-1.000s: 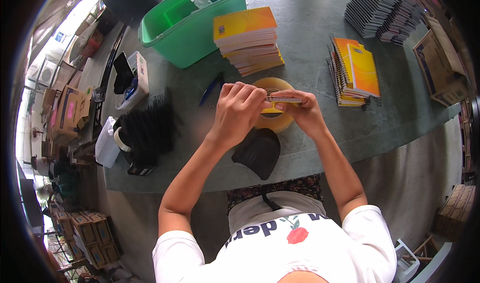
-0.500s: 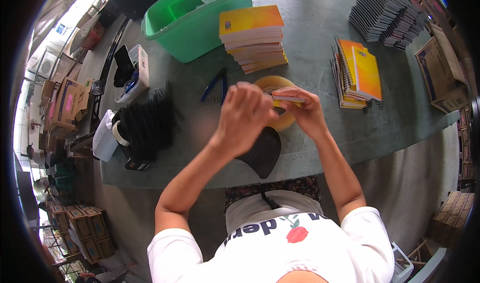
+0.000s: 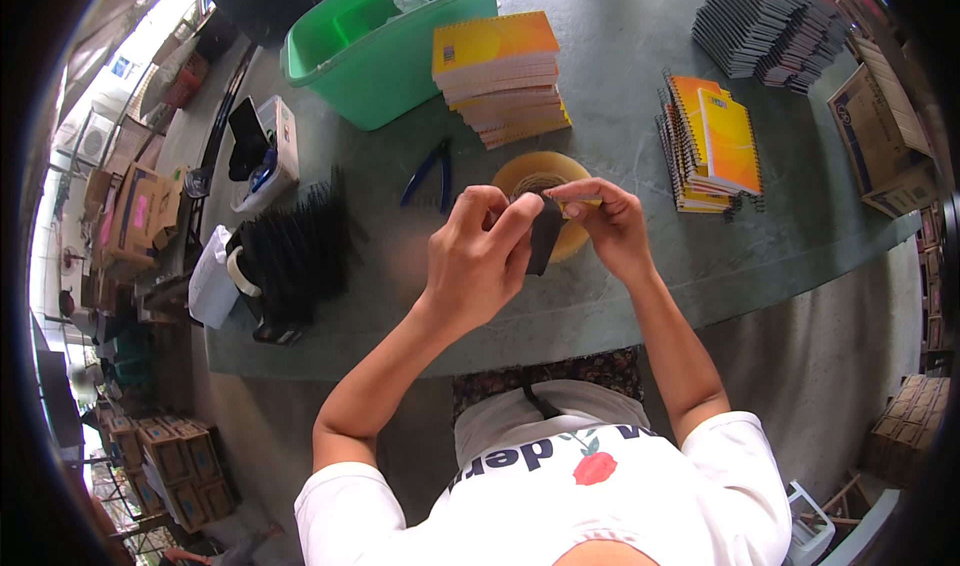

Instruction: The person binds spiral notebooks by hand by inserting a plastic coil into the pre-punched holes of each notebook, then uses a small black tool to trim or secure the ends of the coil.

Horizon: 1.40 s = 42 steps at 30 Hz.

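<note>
Washed-out glare at upper left, pale sheen on the far tabletop (image 3: 620,26), curved edges, 4 black corners.

A person (image 3: 640,516) with bare left hand (image 3: 475,256) and right hand (image 3: 612,228) wears a white short-sleeved T-shirt (image 3: 700,486) bearing dark lettering (image 3: 515,456) and a red rose print (image 3: 594,469), pale cloth (image 3: 495,411) with a black cord (image 3: 541,402), and dark floral fabric (image 3: 608,367).

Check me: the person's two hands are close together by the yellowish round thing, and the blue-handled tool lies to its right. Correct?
Not quite: the head view shows the blue-handled tool lying to the left of the yellowish round thing. The left hand and right hand are indeed close together by it.
</note>
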Available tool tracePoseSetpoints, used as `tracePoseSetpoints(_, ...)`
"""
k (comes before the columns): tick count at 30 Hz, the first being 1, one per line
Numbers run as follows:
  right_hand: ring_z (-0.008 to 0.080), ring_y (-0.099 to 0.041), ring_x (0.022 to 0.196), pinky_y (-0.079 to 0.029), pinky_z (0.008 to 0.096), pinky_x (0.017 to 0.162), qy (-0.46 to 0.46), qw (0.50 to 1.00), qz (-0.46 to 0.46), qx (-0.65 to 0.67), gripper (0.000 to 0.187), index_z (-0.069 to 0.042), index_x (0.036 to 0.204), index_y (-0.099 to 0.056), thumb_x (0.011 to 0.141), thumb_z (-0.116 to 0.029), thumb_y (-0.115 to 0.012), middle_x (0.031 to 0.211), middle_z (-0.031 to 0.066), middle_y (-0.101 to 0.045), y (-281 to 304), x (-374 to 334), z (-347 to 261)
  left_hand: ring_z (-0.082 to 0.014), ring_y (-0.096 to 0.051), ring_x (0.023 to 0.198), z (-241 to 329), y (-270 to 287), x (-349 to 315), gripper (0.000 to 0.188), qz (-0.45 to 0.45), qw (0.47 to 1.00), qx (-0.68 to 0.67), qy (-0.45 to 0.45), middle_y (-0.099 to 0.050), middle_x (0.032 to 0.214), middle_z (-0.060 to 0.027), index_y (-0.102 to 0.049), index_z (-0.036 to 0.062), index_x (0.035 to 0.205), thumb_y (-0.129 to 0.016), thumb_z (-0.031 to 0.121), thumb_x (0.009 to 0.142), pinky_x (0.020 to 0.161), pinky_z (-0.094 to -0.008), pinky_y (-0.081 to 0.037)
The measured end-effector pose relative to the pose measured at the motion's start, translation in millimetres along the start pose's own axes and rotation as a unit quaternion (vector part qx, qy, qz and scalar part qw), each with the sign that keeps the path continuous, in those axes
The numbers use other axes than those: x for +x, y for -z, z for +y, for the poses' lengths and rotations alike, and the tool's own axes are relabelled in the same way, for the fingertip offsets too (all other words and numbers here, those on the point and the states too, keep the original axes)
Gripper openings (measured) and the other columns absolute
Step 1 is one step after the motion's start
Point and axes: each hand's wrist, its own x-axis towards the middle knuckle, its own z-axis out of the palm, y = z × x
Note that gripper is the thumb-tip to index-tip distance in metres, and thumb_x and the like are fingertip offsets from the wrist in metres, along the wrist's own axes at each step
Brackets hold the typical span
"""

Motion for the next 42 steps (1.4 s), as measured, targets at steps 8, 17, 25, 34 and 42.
tracePoseSetpoints(8,0.013,-0.061,0.1,-0.047,0.0253,0.09,0.005,1.0,0.017,0.007,0.025,0.0,0.11,-0.059,0.087,0.01,-0.053,0.104,0.0069,-0.066,-1.0,2.4,3.3,-0.0255,-0.06,0.081,-4.0,-14.8,-6.0,0.031,-0.059,0.997,-0.023,-0.033,-0.058,0.084,-0.0072,-0.066,0.0144,0.099,-0.069,0.003,0.071,0.065,-0.0376,-0.053)
tracePoseSetpoints(17,0.0136,-0.058,0.108,-0.044,0.0258,0.095,0.015,0.999,-0.043,0.014,0.044,0.0,0.124,-0.053,0.084,0.017,-0.046,0.111,0.0077,-0.064,9.0,2.1,3.3,-0.0232,-0.063,0.079,3.1,-22.6,-1.5,0.029,-0.081,0.994,-0.072,-0.009,-0.061,0.092,-0.0084,-0.068,0.009,0.098,-0.072,-0.001,0.072,0.07,-0.0323,-0.052)
tracePoseSetpoints(25,0.0157,-0.058,0.11,-0.045,0.0274,0.094,0.032,0.997,-0.07,0.006,0.039,0.002,0.125,-0.053,0.087,0.012,-0.052,0.117,0.0109,-0.062,13.9,5.4,4.8,-0.0312,-0.062,0.089,5.5,-43.8,-38.3,0.025,-0.271,0.957,-0.093,0.036,-0.061,0.093,-0.0133,-0.065,0.0107,0.102,-0.069,0.009,0.078,0.075,-0.0395,-0.051)
tracePoseSetpoints(34,0.0177,-0.06,0.107,-0.048,0.0291,0.093,0.075,0.996,-0.029,0.023,0.024,0.001,0.11,-0.063,0.087,0.004,-0.06,0.111,0.0132,-0.065,9.2,4.7,3.5,-0.0293,-0.059,0.088,10.3,-28.2,0.3,0.017,-0.064,0.996,-0.017,-0.066,-0.063,0.088,-0.0105,-0.064,0.0066,0.096,-0.067,0.015,0.081,0.072,-0.0406,-0.048)
tracePoseSetpoints(42,0.0041,-0.055,0.085,-0.047,0.0211,0.075,-0.038,0.998,0.005,-0.042,0.017,0.0,0.105,-0.066,0.089,-0.001,-0.061,0.092,0.0002,-0.066,20.5,-6.8,22.6,-0.0314,-0.059,0.088,-3.9,-41.6,33.2,0.015,-0.127,0.985,-0.089,-0.071,-0.063,0.089,-0.0114,-0.061,0.0028,0.096,-0.064,0.009,0.083,0.078,-0.0415,-0.047)
